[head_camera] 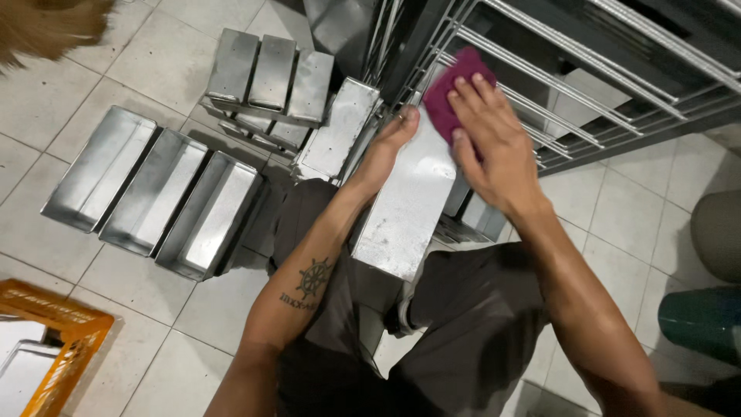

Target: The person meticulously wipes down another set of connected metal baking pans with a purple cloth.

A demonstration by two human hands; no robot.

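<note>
The right hand (pixel 490 147) presses a magenta cloth (pixel 451 93) flat against the far end of a metal tin (pixel 405 208), fingers spread over it. The left hand (pixel 386 150) clasps the tin's left edge, steadying it above the knees. This looks like the wiping step; the next stroke calls for a firm hold while the cloth slides along the face. More tins (pixel 154 193) lie in joined rows on the tiled floor (pixel 610 232), a wire rack (pixel 571 69) beyond, an orange crate (pixel 65 340) at the left.
</note>
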